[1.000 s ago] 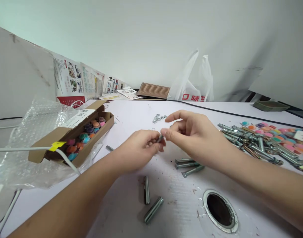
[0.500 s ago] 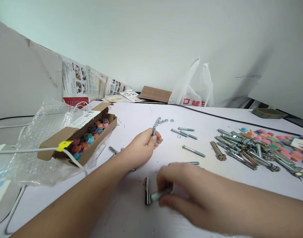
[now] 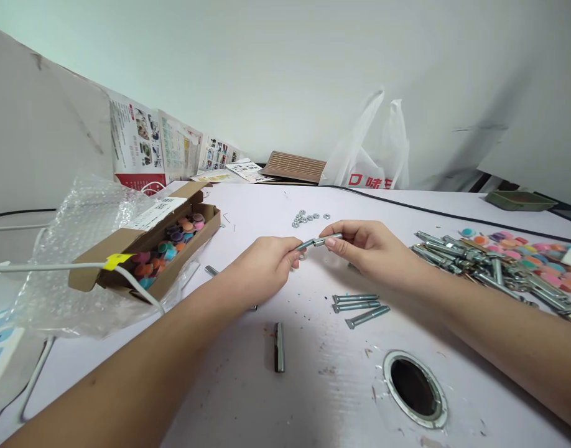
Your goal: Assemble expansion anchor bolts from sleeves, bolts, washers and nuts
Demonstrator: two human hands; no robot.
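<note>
Pinched in my left hand [image 3: 269,264] is a thin metal bolt [image 3: 306,244], pointing to the right. My right hand [image 3: 367,249] grips a short metal sleeve [image 3: 323,239] between thumb and fingers. The sleeve's left end meets the bolt's tip; whether the tip is inside I cannot tell. A small ring, perhaps a washer [image 3: 303,256], shows under my left fingertips. Another metal sleeve [image 3: 279,347] lies nearer me. Several loose bolts [image 3: 357,307] rest below my right hand, and several hex nuts [image 3: 304,218] are grouped beyond both hands.
On the right lies a heap of anchor bolts [image 3: 481,261] beside colourful discs [image 3: 542,255]. A cardboard box [image 3: 187,252] of similar discs sits on bubble wrap [image 3: 89,218] at left, with a white cable [image 3: 140,298] across it. A round table hole [image 3: 415,389] is front right.
My right hand has moved forward from the near table to my left hand, bringing the sleeve to the bolt's tip. The table hole and the bolts near it are now uncovered.
</note>
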